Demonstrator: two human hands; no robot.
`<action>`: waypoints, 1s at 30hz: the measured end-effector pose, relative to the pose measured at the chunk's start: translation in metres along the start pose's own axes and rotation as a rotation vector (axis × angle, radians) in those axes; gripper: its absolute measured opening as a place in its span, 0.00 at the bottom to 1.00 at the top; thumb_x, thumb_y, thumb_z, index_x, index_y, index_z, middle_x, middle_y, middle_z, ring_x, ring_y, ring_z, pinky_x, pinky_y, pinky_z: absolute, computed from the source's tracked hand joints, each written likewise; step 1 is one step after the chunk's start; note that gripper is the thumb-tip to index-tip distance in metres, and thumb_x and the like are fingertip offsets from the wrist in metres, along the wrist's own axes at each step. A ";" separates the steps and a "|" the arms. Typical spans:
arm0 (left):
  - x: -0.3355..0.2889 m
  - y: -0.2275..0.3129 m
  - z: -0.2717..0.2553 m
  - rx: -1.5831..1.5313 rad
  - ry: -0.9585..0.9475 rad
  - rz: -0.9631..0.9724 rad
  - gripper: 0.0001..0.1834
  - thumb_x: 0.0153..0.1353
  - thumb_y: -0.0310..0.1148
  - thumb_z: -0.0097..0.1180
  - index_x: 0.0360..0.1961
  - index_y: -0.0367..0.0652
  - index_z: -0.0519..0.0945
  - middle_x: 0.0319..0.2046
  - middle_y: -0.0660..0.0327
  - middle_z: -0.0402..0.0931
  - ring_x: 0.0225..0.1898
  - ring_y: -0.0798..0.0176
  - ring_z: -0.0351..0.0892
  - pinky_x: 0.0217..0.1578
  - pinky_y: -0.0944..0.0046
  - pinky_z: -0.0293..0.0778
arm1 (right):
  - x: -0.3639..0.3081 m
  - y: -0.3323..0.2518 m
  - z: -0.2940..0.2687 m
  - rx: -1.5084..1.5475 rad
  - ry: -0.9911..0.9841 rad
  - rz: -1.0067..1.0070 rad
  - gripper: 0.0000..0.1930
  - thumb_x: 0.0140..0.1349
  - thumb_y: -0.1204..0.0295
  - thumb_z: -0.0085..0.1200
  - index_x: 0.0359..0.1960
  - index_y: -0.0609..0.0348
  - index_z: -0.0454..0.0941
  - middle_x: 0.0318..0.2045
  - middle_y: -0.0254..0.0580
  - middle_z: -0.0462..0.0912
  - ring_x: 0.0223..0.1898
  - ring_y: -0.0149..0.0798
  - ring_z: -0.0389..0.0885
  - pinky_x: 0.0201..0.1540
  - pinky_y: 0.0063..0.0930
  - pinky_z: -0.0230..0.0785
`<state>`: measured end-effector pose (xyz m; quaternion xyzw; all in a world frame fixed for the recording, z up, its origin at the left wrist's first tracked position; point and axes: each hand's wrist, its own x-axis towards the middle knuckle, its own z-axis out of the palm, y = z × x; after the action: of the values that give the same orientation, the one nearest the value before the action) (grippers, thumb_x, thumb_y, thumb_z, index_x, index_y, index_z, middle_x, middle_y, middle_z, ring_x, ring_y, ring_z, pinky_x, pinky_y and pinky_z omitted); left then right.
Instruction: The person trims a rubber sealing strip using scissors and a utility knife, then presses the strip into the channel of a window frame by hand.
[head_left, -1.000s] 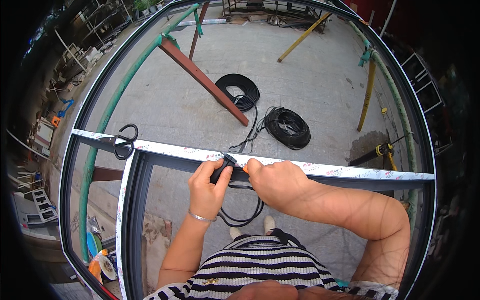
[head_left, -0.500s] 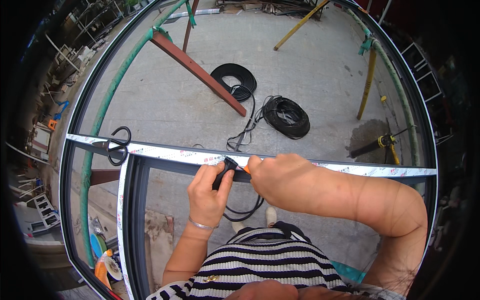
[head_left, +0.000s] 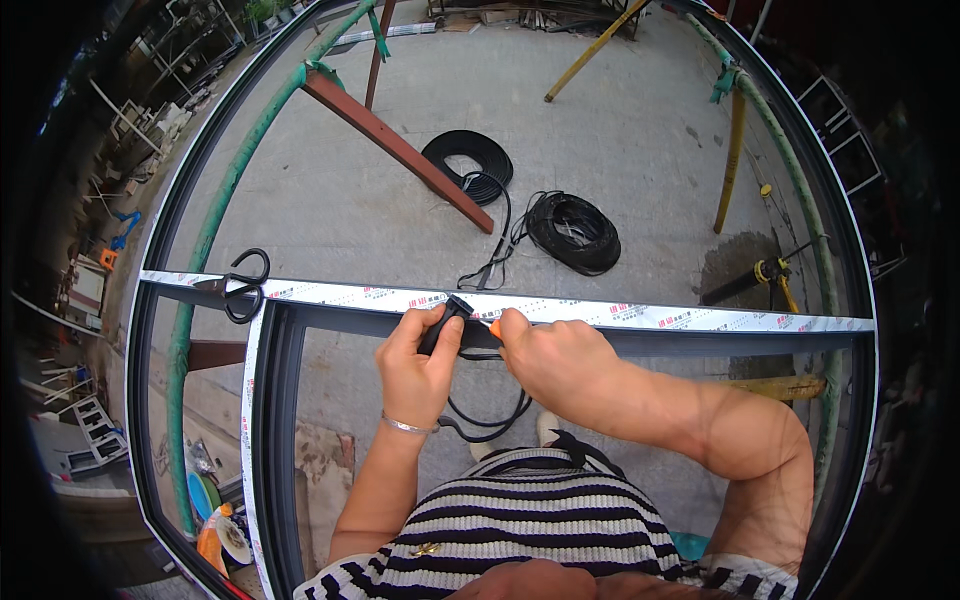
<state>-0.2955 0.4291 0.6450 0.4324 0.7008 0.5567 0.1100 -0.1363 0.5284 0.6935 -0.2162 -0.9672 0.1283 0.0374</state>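
Observation:
My left hand (head_left: 418,355) pinches a black rubber strip (head_left: 459,308), its end turned up at the crossbar of a dark frame. That crossbar (head_left: 370,297) is covered with white printed film. My right hand (head_left: 560,355) is closed round an orange-handled tool (head_left: 495,328), mostly hidden in the fist. A short, thin metal shaft shows between the orange handle and the strip's end, close to or touching it; I cannot tell which. Black-handled scissors (head_left: 245,287) lie on the crossbar's left end. A loop of black strip (head_left: 495,425) hangs below the bar, before my body.
Two black coils, one flat (head_left: 470,160) and one bundled (head_left: 572,235), lie on the grey floor beyond the crossbar. Green poles (head_left: 240,165) and a red-brown beam (head_left: 400,150) lie under the frame. Tape rolls (head_left: 232,540) sit at lower left; a yellow-black tool (head_left: 765,272) is at right.
My right forearm and elbow have drawn inward, and the fist has turned slightly. The tool's metal shaft now shows beside the strip's end. My left hand keeps its pinch.

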 end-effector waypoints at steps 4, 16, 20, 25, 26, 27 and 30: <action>0.001 -0.008 0.005 -0.101 0.018 -0.002 0.10 0.62 0.27 0.65 0.38 0.30 0.79 0.28 0.58 0.81 0.31 0.72 0.77 0.33 0.70 0.74 | -0.002 0.002 0.012 -0.042 0.138 -0.008 0.12 0.67 0.65 0.53 0.36 0.61 0.67 0.14 0.43 0.80 0.16 0.48 0.83 0.19 0.40 0.75; -0.005 -0.010 0.005 -0.316 -0.015 -0.172 0.07 0.65 0.26 0.62 0.37 0.32 0.78 0.31 0.64 0.81 0.34 0.76 0.76 0.35 0.74 0.73 | -0.014 -0.003 0.018 0.042 0.193 0.016 0.13 0.68 0.63 0.53 0.36 0.61 0.67 0.15 0.47 0.80 0.17 0.49 0.82 0.20 0.41 0.75; -0.006 -0.006 0.009 -0.280 0.003 -0.092 0.06 0.66 0.26 0.62 0.36 0.35 0.78 0.30 0.68 0.77 0.30 0.80 0.70 0.29 0.76 0.66 | -0.019 -0.002 0.021 0.027 0.196 0.031 0.13 0.68 0.63 0.54 0.34 0.60 0.67 0.14 0.44 0.79 0.16 0.47 0.81 0.18 0.38 0.73; -0.005 -0.010 0.007 -0.215 -0.013 -0.059 0.07 0.66 0.26 0.62 0.36 0.33 0.78 0.30 0.66 0.79 0.32 0.78 0.73 0.32 0.75 0.70 | -0.022 0.001 0.033 -0.008 0.263 0.034 0.14 0.66 0.62 0.56 0.33 0.59 0.67 0.13 0.42 0.78 0.15 0.45 0.80 0.17 0.37 0.72; -0.004 -0.011 0.006 -0.215 -0.024 -0.065 0.08 0.65 0.26 0.62 0.36 0.31 0.78 0.29 0.64 0.80 0.32 0.77 0.75 0.34 0.73 0.72 | -0.022 0.003 0.038 -0.015 0.279 0.039 0.15 0.66 0.62 0.57 0.33 0.58 0.67 0.14 0.41 0.78 0.14 0.44 0.80 0.16 0.37 0.71; -0.003 -0.011 0.005 -0.211 -0.027 -0.066 0.08 0.65 0.26 0.62 0.36 0.31 0.78 0.29 0.64 0.80 0.32 0.77 0.75 0.34 0.73 0.72 | -0.021 0.005 0.046 -0.010 0.279 0.042 0.15 0.66 0.62 0.57 0.33 0.58 0.67 0.14 0.41 0.78 0.14 0.44 0.80 0.16 0.37 0.71; -0.002 -0.008 0.002 -0.274 -0.065 -0.119 0.08 0.65 0.26 0.62 0.36 0.31 0.78 0.29 0.65 0.79 0.32 0.77 0.74 0.34 0.74 0.72 | -0.019 0.009 0.060 -0.032 0.332 0.032 0.15 0.66 0.62 0.57 0.33 0.57 0.66 0.15 0.41 0.78 0.14 0.43 0.80 0.16 0.36 0.71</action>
<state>-0.2970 0.4296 0.6364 0.3886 0.6388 0.6253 0.2233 -0.1230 0.5137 0.6329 -0.2504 -0.9461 0.0758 0.1912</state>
